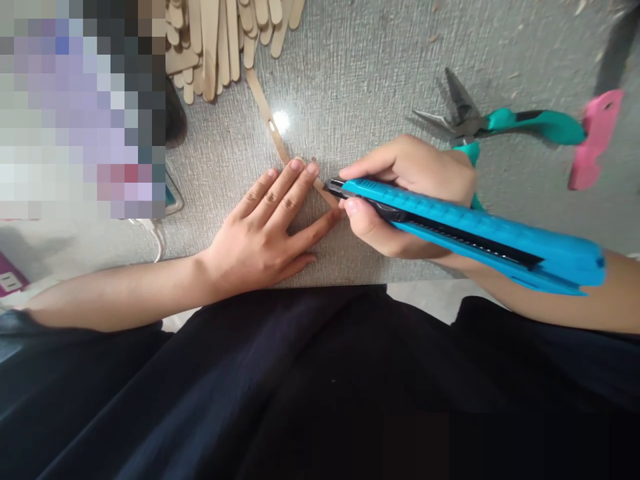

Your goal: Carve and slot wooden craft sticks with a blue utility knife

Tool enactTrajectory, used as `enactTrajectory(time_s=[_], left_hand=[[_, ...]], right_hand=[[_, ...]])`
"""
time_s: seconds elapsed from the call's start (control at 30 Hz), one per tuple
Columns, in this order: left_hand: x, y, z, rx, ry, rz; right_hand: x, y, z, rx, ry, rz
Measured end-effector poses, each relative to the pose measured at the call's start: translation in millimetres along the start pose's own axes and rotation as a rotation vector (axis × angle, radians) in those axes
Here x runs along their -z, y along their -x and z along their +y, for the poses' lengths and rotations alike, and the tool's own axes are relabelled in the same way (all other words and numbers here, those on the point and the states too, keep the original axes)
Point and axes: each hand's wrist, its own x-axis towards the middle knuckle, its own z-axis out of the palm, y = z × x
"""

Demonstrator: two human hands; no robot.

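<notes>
A wooden craft stick (261, 97) with a small slot in it lies slantwise on the grey textured table (345, 80). My left hand (273, 217) rests flat over its middle, fingers spread, pressing it down. In my right hand (410, 193) is a blue utility knife (480, 230), gripped near its front end. The knife's dark blade tip meets or hovers just over the stick's near part, beside my left fingers; whether it touches I cannot tell. Part of the stick is hidden beneath my left hand.
A pile of craft sticks (215, 47) lies at the top left. Pliers with teal handles (535, 123) sit open beyond my right hand, next to a pink-handled tool (597, 140). At left are a white cable (159, 243) and a blurred-out area. Small wood shavings dot the far right.
</notes>
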Motion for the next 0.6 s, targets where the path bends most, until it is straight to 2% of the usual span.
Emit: enactTrajectory(time_s=[0.17, 0.6], left_hand=[[-1.0, 0.5, -2.2, -0.02, -0.019, -0.024], [-3.5, 1.1, -4.6, -0.021, -0.023, -0.05]], right_hand=[[-8.2, -5.1, 9.2, 0.172, -0.113, 0.133], [-10.2, -3.5, 11.1, 0.172, -0.07, 0.143]])
